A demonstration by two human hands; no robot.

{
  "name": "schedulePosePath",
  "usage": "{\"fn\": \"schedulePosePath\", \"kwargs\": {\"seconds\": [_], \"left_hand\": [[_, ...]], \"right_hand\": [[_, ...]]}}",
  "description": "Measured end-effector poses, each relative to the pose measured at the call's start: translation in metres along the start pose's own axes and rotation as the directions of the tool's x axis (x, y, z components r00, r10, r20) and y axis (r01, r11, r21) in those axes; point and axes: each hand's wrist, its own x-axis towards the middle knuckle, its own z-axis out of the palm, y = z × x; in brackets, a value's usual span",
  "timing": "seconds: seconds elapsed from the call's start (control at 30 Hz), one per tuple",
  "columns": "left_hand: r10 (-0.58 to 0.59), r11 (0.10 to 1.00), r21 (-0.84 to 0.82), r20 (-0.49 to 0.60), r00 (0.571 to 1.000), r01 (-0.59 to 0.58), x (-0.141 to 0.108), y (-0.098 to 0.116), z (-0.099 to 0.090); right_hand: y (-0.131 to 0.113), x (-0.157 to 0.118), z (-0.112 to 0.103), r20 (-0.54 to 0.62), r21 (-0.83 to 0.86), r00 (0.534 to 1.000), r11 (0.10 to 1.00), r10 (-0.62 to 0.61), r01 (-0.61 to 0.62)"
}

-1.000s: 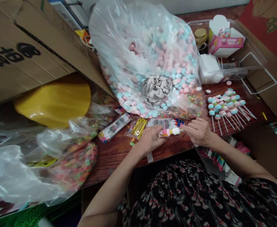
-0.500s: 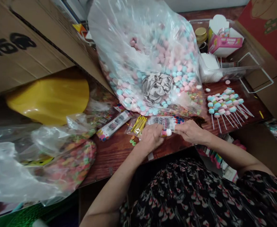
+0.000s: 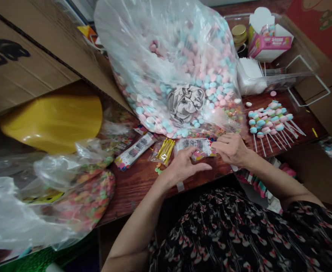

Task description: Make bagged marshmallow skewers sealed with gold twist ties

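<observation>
The person's left hand (image 3: 183,166) is open with the fingers spread, just beside the lower edge of a thin clear plastic packet with a printed label (image 3: 194,144). The right hand (image 3: 231,149) curves over the right end of the packet, but I cannot tell if it truly grips. The packet lies between the hands on the dark wooden bench (image 3: 137,189). It seems very light, soft and slippery, so its edge looks the best place to hold. Near it lie gold twist ties (image 3: 165,151) and pastel candy skewers on white sticks (image 3: 269,122).
</observation>
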Motion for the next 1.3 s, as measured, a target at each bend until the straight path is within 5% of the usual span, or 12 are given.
{"fn": "schedulePosePath", "kwargs": {"seconds": [0.1,0.2,0.33,0.43,0.5,0.57,0.67,0.8,0.93,1.03,1.13,1.3], "left_hand": [[-0.082,0.902,-0.416,0.089,0.993,0.111,0.000,0.006,-0.007],[-0.278,0.752,-0.617,0.021,0.960,0.231,0.000,0.009,-0.003],[-0.251,0.774,-0.628,-0.192,0.949,0.077,0.002,0.005,0.020],[-0.237,0.782,-0.622,-0.355,0.904,-0.039,0.003,-0.004,0.033],[-0.271,0.776,-0.622,-0.482,0.833,-0.107,0.003,-0.010,0.038],[-0.262,0.792,-0.585,-0.582,0.770,-0.173,0.002,-0.011,0.040],[-0.177,0.822,-0.522,-0.613,0.770,-0.227,0.000,-0.005,0.045],[-0.259,0.719,-0.662,-0.538,0.802,-0.212,-0.007,0.008,0.055],[-0.371,0.485,-0.872,-0.275,0.887,-0.068,-0.019,0.015,0.061],[-0.373,0.370,-0.929,-0.141,0.917,0.008,-0.025,0.017,0.059],[-0.347,0.310,-0.947,-0.034,0.937,0.080,-0.029,0.015,0.053],[-0.302,0.332,-0.900,0.183,0.936,0.283,-0.032,0.002,0.041]], "right_hand": [[0.009,-0.001,-0.008,-0.037,-0.015,0.999,1.000,-0.024,0.024],[0.007,0.003,-0.009,-0.053,-0.043,0.996,0.997,-0.071,0.069],[-0.005,0.012,0.003,-0.015,-0.036,0.996,0.996,-0.087,0.087],[-0.013,0.012,0.014,-0.085,0.136,0.994,0.989,0.067,-0.055],[-0.020,0.009,0.020,-0.143,0.382,0.934,0.889,0.326,-0.252],[-0.030,0.004,0.027,-0.106,0.615,0.824,0.688,0.557,-0.386],[-0.049,0.000,0.038,0.004,0.759,0.777,0.503,0.630,-0.413],[-0.059,0.004,0.042,-0.014,0.812,0.768,0.456,0.640,-0.365],[-0.055,0.005,0.039,-0.049,0.810,0.811,0.498,0.583,-0.309],[-0.059,0.003,0.042,-0.146,0.792,0.798,0.552,0.585,-0.260],[-0.065,0.003,0.052,-0.228,0.769,0.785,0.601,0.576,-0.218],[-0.060,0.003,0.055,-0.162,0.733,0.814,0.621,0.558,-0.280]]}}
